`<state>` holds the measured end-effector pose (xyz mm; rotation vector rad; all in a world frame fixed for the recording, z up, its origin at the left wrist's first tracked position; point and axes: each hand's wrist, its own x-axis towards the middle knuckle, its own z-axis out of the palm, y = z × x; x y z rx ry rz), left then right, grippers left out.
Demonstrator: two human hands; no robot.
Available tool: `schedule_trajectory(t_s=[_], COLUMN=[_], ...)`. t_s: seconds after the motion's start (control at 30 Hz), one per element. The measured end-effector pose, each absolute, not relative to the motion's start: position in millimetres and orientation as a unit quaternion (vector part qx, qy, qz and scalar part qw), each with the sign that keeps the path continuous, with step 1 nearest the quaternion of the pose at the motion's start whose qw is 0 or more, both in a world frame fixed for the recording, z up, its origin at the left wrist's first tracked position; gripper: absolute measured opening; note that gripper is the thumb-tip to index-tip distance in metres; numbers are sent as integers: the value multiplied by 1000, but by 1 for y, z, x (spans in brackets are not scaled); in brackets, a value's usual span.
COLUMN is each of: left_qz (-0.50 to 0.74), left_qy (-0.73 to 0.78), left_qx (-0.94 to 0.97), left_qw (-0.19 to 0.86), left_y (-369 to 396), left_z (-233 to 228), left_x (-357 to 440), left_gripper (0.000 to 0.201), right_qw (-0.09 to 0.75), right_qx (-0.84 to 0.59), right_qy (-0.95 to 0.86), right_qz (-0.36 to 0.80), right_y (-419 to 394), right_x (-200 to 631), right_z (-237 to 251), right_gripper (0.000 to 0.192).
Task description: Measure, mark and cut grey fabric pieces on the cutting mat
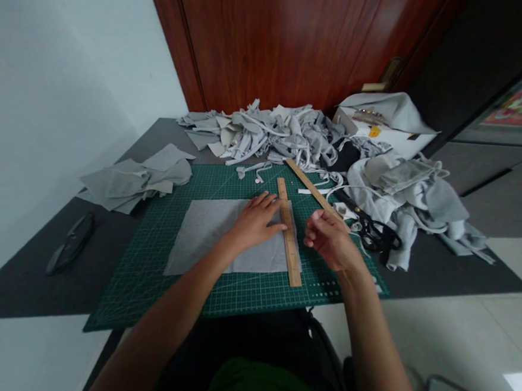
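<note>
A rectangular piece of light grey cloth (207,233) lies on the green cutting mat (148,271). Across its right edge runs a wooden ruler (290,251), placed nearly straight away from me. My left hand (257,219) rests flat on the cloth with fingers spread, its fingertips and thumb reaching the ruler's left side. To the right of the ruler, my right hand (329,239) hovers over the mat with curled fingers; whatever they may hold is too small to make out. Beyond that hand are a second wooden ruler (309,184) and black scissors (375,230).
A heap of grey cloth scraps (265,130) stretches along the back of the dark table (103,280). More cloth (404,193) is piled on the right, before a white box (394,135). On the left are flat cloth pieces (137,178) and glasses (72,245).
</note>
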<state>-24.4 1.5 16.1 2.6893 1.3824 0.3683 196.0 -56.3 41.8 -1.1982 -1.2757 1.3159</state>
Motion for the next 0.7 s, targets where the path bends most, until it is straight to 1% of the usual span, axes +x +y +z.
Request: schedule_trajectory(t_s=[0.07, 0.13, 0.2, 0.27, 0.33, 0.4, 0.5, 0.6, 0.7], left_qz=[135, 141, 140, 128, 112, 103, 99, 88, 73], left_qy=[429, 412, 412, 417, 420, 419, 418, 424, 440], left_qx=[891, 898, 898, 896, 897, 898, 899, 898, 893], left_qw=[59, 68, 72, 78, 83, 84, 81, 75, 67], left_y=[3, 5, 7, 8, 10, 11, 11, 7, 2], left_z=[13, 10, 7, 5, 6, 6, 7, 8, 11], left_x=[-26, -29, -31, -34, -36, -38, -38, -37, -36], left_gripper=[60, 57, 54, 52, 51, 53, 59, 66, 64], right_qw=[355, 217, 94, 20, -12, -30, -51, -44, -21], right_qx=[-531, -581, -632, -672, -694, -707, -719, -714, -698], right_qy=[-619, -704, -729, -714, -697, -683, -666, -667, -681], right_qz=[458, 347, 248, 195, 182, 184, 192, 206, 220], right_y=[-62, -70, -81, -91, -97, -100, -96, -89, -82], right_x=[191, 185, 175, 164, 156, 155, 166, 184, 198], right_z=[41, 40, 41, 44, 48, 51, 50, 42, 29], right_gripper=[44, 39, 32, 32, 34, 32, 28, 25, 23])
